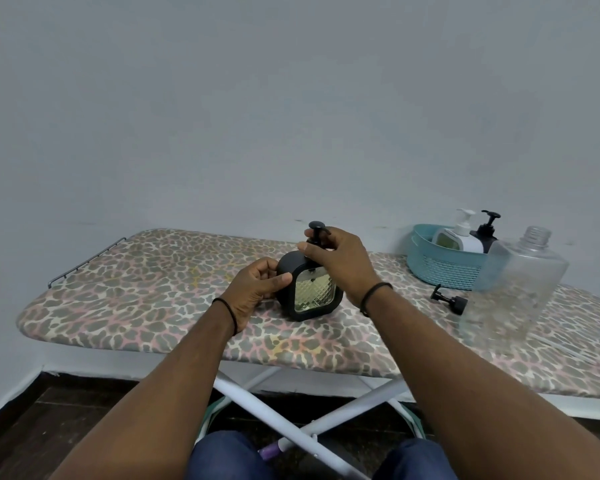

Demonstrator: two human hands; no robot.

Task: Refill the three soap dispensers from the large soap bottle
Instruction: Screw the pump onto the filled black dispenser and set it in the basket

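A black soap dispenser (309,292) with a clear diamond-patterned window stands upright in the middle of the ironing board (146,306). My left hand (257,289) grips its left side. My right hand (340,261) pinches the black pump head's collar on top of it. A large clear soap bottle (513,289) without a cap stands at the right and looks nearly empty. Its black cap with a pump (449,300) lies on the board beside it. A white dispenser (459,237) and another black dispenser (487,233) stand in a teal basket (444,268).
The ironing board has a leopard-print cover, a wire rest (84,261) at its far left end and white crossed legs (291,420) below. A plain wall runs close behind it. My knees are under the near edge.
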